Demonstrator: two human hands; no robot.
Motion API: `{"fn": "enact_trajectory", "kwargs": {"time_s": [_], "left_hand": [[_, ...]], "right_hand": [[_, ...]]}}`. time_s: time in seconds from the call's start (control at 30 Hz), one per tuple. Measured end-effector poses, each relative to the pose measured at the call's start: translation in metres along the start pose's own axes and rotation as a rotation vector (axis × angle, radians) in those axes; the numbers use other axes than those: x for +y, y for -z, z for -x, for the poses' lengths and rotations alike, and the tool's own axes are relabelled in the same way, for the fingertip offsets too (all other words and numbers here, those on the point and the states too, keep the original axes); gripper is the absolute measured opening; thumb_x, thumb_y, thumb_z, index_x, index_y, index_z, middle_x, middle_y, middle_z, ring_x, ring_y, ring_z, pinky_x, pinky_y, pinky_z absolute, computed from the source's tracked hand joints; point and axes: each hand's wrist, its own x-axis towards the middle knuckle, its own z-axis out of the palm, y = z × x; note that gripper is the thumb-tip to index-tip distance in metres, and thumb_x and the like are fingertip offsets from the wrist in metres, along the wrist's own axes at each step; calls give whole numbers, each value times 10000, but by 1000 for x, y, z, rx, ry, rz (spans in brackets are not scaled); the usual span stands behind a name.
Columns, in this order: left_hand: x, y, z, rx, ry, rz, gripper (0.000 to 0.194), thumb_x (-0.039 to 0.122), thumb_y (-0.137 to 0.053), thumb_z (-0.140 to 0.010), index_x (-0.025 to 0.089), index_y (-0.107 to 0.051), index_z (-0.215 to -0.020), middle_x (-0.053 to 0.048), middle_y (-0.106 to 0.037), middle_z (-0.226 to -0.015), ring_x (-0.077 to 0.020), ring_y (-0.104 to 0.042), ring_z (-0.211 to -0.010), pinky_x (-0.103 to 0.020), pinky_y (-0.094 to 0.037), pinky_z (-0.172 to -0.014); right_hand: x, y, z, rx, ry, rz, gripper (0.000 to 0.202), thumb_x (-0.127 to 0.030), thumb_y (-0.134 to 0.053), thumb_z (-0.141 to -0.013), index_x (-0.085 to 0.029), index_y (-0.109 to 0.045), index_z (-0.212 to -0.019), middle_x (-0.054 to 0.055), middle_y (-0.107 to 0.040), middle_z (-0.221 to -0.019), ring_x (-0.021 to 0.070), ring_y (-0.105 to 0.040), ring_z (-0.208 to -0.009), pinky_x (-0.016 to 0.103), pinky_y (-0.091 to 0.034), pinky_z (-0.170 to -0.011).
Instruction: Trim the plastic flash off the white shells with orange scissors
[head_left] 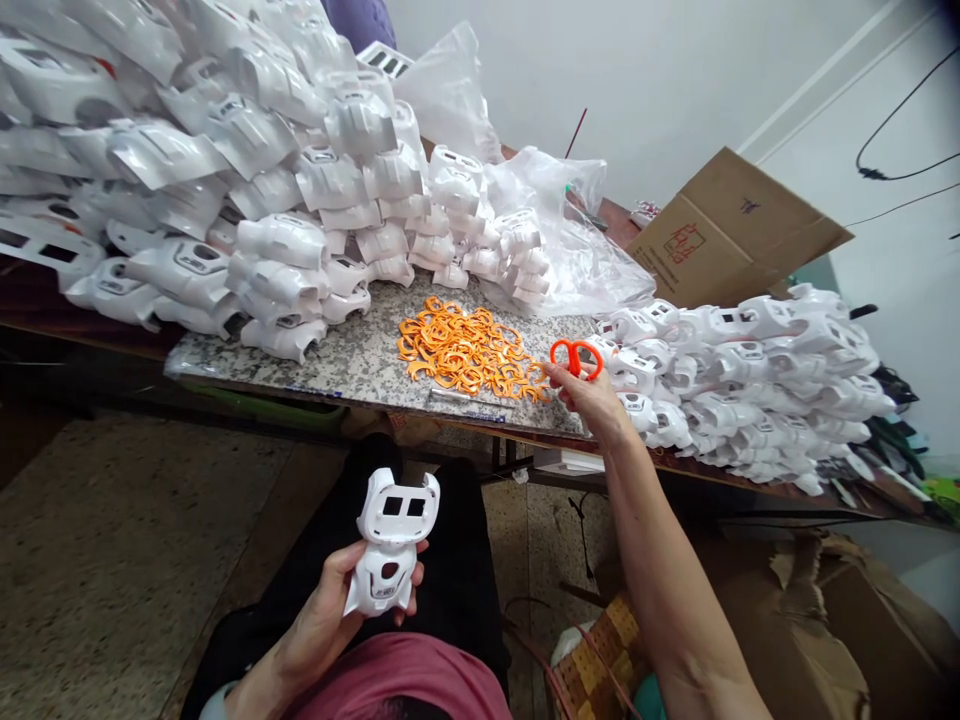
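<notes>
My left hand (334, 595) is closed around a white plastic shell (390, 548) above my lap. The shell has two square openings in its upper part and a round hole with a dark marking lower down. My right hand (585, 395) reaches to the right edge of a heap of small curved orange plastic pieces (469, 345) on the table. Its fingers are bent together there, and what they pinch, if anything, is unclear. Red-handled scissors (575, 356) show right by these fingers; their blades are hidden.
White shells (281, 245) are stacked high at the left, with another stack (750, 370) at the right. Clear plastic bags (555, 235) and a cardboard box (739, 225) stand behind. A thin metal tool (469, 397) lies along the speckled tabletop's (345, 365) front edge.
</notes>
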Motion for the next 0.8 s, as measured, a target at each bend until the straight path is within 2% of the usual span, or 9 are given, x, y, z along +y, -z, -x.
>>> {"fn": "enact_trajectory", "kwargs": {"time_s": [0.17, 0.37, 0.47, 0.6, 0.7, 0.8], "left_hand": [[1, -3, -4, -43, -22, 6, 562, 472, -303, -903, 83, -653, -1109, -120, -657, -851, -213, -575, -683, -328, -447, -636], [14, -21, -15, -129, -143, -4, 588, 589, -476, -820, 118, -653, -1124, -114, -662, -915, -221, -592, -734, -326, -468, -654], [23, -40, -23, -155, -230, -5, 554, 562, -602, -761, 140, -661, -1113, -120, -665, -1005, -223, -609, -764, -321, -487, -659], [31, -64, -33, -172, -322, 35, 491, 510, -605, -786, 158, -649, -1125, -141, -596, -1236, -229, -625, -811, -321, -511, -632], [31, -72, -35, -172, -347, 78, 475, 499, -576, -815, 199, -604, -1183, -124, -571, -1290, -257, -639, -881, -328, -527, -635], [28, -71, -34, -147, -333, 108, 468, 477, -519, -859, 197, -563, -1230, -129, -593, -1264, -273, -645, -923, -337, -537, -641]], "right_hand": [[6, -2, 26, -10, -124, -147, 474, -501, -800, -475, -133, -591, -688, -6, -593, -531, 30, -366, -361, 171, -215, -331], [5, -13, 56, 3, -154, -327, 432, -456, -796, -519, -141, -564, -702, -9, -608, -560, 27, -387, -367, 153, -205, -322], [1, -28, 81, -89, -144, -425, 391, -448, -774, -577, -147, -566, -715, -14, -608, -579, 23, -373, -365, 155, -192, -321], [1, -53, 115, -191, -138, -491, 338, -434, -749, -632, -153, -570, -686, -34, -562, -562, 22, -356, -376, 163, -212, -335], [6, -69, 131, -188, -164, -521, 324, -426, -749, -641, -161, -567, -685, -53, -511, -541, 24, -340, -397, 167, -234, -358], [13, -80, 138, -173, -185, -540, 329, -439, -740, -653, -167, -558, -688, -64, -465, -524, 29, -317, -407, 177, -227, -371]]}}
